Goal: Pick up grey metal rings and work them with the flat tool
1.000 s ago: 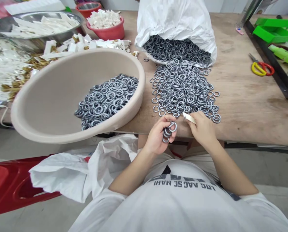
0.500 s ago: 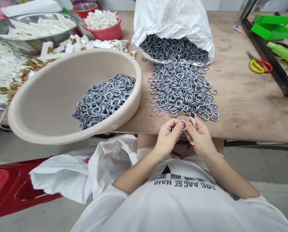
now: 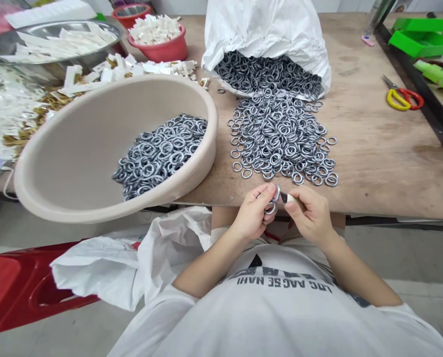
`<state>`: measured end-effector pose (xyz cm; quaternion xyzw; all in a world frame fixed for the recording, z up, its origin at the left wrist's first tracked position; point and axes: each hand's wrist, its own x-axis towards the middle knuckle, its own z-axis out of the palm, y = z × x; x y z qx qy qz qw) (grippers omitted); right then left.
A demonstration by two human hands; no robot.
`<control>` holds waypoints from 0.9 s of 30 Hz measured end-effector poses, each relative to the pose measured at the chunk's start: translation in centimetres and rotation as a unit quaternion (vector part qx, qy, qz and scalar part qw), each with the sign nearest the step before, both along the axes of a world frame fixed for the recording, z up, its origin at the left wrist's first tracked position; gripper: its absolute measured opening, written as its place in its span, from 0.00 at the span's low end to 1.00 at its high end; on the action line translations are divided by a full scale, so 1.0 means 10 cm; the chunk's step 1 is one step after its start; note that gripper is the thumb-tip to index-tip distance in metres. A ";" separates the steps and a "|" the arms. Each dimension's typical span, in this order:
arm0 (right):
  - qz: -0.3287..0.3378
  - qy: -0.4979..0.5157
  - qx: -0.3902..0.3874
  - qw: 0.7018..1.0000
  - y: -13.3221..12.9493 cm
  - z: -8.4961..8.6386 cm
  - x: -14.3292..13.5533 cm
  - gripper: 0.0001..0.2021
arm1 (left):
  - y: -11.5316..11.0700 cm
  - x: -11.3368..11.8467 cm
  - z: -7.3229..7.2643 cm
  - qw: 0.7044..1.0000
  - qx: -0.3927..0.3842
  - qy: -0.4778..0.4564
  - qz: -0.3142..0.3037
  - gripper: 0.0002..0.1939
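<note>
My left hand point(image 3: 251, 212) is closed on a few grey rings point(image 3: 270, 209); one of them stands up at the fingertips. My right hand point(image 3: 313, 214) grips a small tool point(image 3: 289, 198) with a dark, flat tip and a pale handle, largely hidden by the fingers. That dark tip points at the upright ring, just to its right. Both hands are over the table's front edge, below a loose heap of grey rings point(image 3: 281, 134). More rings lie in the mouth of a white sack point(image 3: 266, 29) behind the heap.
A large beige basin point(image 3: 68, 148), tilted, holds more rings at left. Beyond it are a steel bowl point(image 3: 53, 64), a red tub point(image 3: 169, 48) and scattered white pieces point(image 3: 105, 74). Scissors point(image 3: 403, 98) and green trays point(image 3: 422, 42) lie at right. A red chair point(image 3: 16, 287) stands lower left.
My right hand has turned and drawn slightly right, showing the tool's dark tip. The ring at my left fingertips has tilted more edge-on. The basin and heap look the same.
</note>
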<state>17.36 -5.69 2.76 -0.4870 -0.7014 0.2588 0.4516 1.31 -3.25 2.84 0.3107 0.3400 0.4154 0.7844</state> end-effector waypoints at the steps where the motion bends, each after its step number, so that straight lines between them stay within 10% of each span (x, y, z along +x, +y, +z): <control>1: 0.007 -0.030 0.009 0.999 -0.02 0.00 0.01 0.13 | 0.00 0.00 0.00 1.000 -0.005 0.000 0.003 0.22; 10: 0.015 -0.082 0.012 0.996 -0.03 -0.01 0.01 0.15 | -0.02 -0.01 -0.01 1.000 -0.014 -0.002 -0.014 0.22; 15: -0.131 -0.104 -0.071 0.983 0.19 -0.05 0.17 0.18 | -0.12 -0.05 -0.01 0.995 0.021 -0.019 -0.093 0.21; 22: -0.181 -0.355 -0.095 0.912 0.36 -0.09 0.18 0.10 | 0.05 -0.18 0.08 0.985 -0.090 -0.144 0.012 0.14; 27: -0.181 -0.283 -0.073 0.939 0.37 -0.10 0.24 0.09 | 0.10 -0.22 0.10 0.974 -0.132 -0.181 0.021 0.09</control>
